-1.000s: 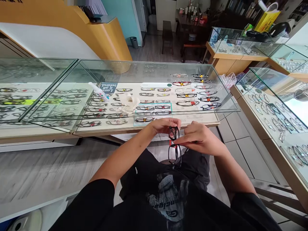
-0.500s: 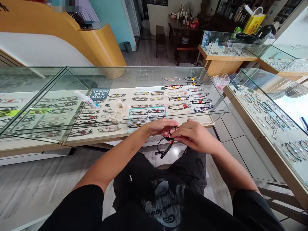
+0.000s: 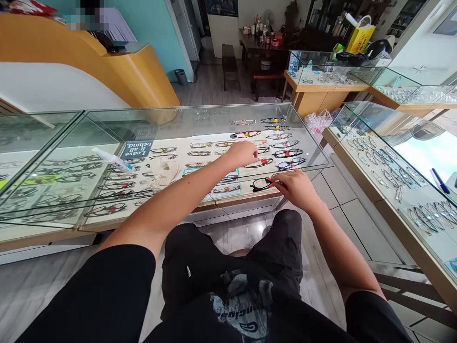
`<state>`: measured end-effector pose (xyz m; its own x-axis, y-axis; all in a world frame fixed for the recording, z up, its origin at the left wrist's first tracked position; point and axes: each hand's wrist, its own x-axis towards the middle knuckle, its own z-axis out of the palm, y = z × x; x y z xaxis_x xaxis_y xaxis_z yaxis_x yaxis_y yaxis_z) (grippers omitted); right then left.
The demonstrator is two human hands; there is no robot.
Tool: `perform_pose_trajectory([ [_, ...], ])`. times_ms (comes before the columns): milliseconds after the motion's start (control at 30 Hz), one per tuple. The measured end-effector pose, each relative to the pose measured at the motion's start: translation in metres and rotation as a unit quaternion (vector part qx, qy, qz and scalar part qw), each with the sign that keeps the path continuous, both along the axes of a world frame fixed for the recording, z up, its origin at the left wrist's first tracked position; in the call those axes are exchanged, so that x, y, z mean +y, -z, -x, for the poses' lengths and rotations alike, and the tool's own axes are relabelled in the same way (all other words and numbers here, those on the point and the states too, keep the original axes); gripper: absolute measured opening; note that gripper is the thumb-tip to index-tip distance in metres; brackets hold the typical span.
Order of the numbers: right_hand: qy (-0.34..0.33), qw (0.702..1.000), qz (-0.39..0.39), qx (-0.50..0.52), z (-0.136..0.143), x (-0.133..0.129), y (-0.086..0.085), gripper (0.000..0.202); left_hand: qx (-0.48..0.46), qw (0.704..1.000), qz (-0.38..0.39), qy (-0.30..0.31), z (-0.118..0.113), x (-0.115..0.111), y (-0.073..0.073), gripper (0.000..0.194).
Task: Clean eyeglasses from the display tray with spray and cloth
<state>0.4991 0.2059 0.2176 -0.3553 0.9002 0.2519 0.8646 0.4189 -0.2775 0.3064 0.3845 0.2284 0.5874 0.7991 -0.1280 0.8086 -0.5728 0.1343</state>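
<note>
My right hand [image 3: 298, 188] pinches one end of a pair of black-framed eyeglasses [image 3: 262, 185] at the near edge of the display case. The glasses carry a small red piece near my fingers. My left hand [image 3: 243, 153] is farther forward, over the rows of frames, with its fingers curled and pointing right. Whatever those fingers may hold is hidden. Close to its fingertips lies a pair of eyeglasses with a red tag [image 3: 262, 163]. To the right of that are dark blue eyeglasses [image 3: 291, 163].
The glass display case [image 3: 193, 107] spans the front, its rows of eyeglasses on white. On the left are a white tube [image 3: 112, 159], a crumpled pale cloth [image 3: 164, 172] and a blue card [image 3: 137, 150]. Another glass case [image 3: 378, 205] borders the right side.
My hands were together on the black eyeglasses above my lap. The left has let go and reached forward over the case; the right has carried the glasses forward to the case's near edge.
</note>
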Motion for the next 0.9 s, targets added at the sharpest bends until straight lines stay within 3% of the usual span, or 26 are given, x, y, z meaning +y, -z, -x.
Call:
perform_pose_trajectory([
  [167, 0.03, 0.999, 0.009, -0.016, -0.002, 0.007, 0.006, 0.021, 0.001, 1.0, -0.005, 0.0, -0.001, 0.007, 0.011, 0.029],
  [367, 0.035, 0.998, 0.024, -0.051, 0.016, 0.036, 0.007, 0.025, -0.01, 1.0, 0.0, 0.003, 0.001, 0.012, 0.015, 0.029],
  [500, 0.031, 0.996, 0.036, -0.073, 0.027, 0.058, 0.012, 0.027, -0.024, 1.0, -0.004, 0.002, 0.008, 0.014, 0.009, 0.03],
  [700, 0.046, 0.993, 0.052, -0.093, 0.031, 0.081, 0.02, 0.03, -0.067, 0.997, -0.017, -0.022, 0.035, 0.013, -0.01, 0.029],
  [900, 0.054, 0.99, 0.068, -0.108, 0.033, 0.087, 0.026, 0.032, -0.037, 0.999, -0.02, -0.031, 0.042, 0.007, -0.003, 0.03],
])
